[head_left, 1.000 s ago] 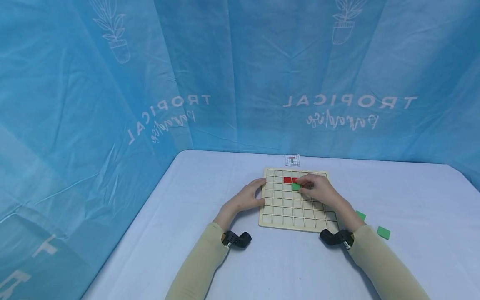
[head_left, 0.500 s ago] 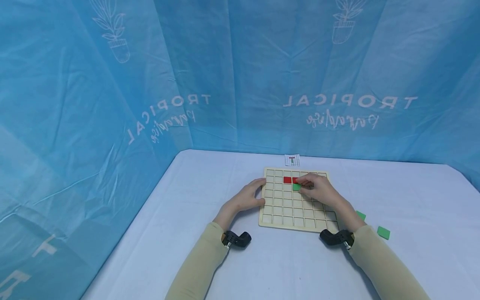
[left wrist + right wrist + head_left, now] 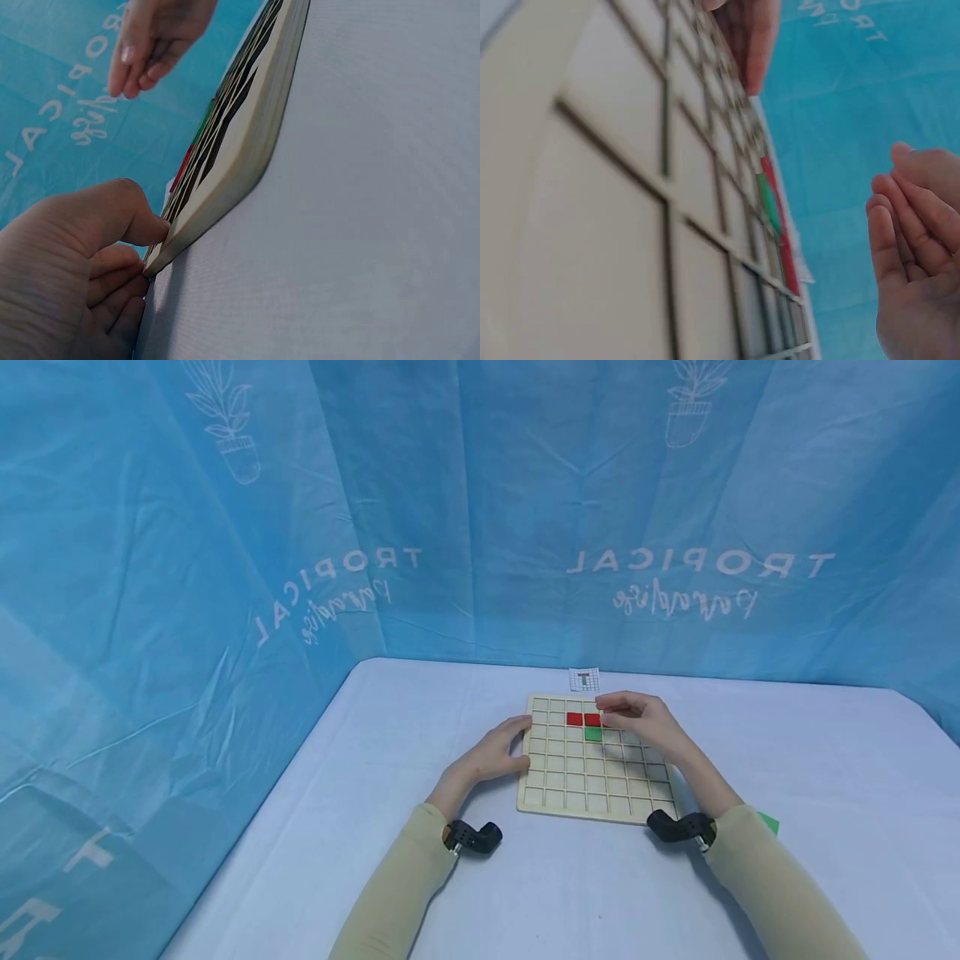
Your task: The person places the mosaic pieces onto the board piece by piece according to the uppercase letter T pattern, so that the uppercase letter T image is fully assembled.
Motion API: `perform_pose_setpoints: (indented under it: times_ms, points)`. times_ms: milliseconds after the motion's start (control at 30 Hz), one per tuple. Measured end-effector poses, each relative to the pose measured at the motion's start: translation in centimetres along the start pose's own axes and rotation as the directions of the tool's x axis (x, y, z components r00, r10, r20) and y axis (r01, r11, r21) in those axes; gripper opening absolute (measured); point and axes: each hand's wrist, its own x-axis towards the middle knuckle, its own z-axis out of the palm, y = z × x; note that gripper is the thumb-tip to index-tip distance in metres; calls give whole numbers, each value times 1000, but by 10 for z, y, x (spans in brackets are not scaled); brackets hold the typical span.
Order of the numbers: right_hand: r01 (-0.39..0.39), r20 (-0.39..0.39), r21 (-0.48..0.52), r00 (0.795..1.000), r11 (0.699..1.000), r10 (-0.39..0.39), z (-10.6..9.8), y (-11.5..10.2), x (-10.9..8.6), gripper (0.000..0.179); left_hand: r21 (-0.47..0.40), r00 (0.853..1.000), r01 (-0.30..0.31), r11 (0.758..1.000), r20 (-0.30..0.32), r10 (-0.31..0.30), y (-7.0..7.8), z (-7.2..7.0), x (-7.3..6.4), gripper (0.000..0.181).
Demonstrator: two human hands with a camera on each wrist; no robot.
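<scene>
A square wooden grid board lies on the white table. Red tiles sit side by side in its second row from the back, and one green tile fills a cell just in front of them. My left hand rests at the board's left edge, thumb and fingers spread along it; in the left wrist view its thumb touches the rim. Above the board's back right part hovers my right hand, fingers loosely bent with nothing between them. It hides several cells.
Behind the board lies a small printed card with a coloured pattern on a grid. Another green tile is on the table at the right, partly hidden by the right sleeve. Blue curtains enclose the table.
The green tile has settled squarely into its cell, and my right hand has let go, rising and moving right and back. The sleeve covers more of the loose green tiles. My left hand stays put.
</scene>
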Motion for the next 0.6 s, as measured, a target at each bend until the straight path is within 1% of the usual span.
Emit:
perform_pose_setpoints:
  times_ms: [67,167,367,500,600]
  points:
    - [6,0,1,1000,1000,-6,-4,-5,-2,41,3,1000,2,1000,0,-2,0,0,0,75]
    - [-2,-5,-27,1000,1000,2,-12,-11,-8,44,-1,1000,9,1000,2,-9,0,0,0,75]
    - [-7,-31,-84,1000,996,4,-33,-15,-25,44,-15,1000,23,1000,3,-23,0,0,-1,75]
    - [-12,-53,-126,999,992,5,-51,-14,-39,49,-14,1000,12,1000,4,-12,1,0,-1,74]
    - [-31,-88,-138,996,990,19,-63,-14,-51,49,0,1000,-1,1000,-1,1,1,0,-2,73]
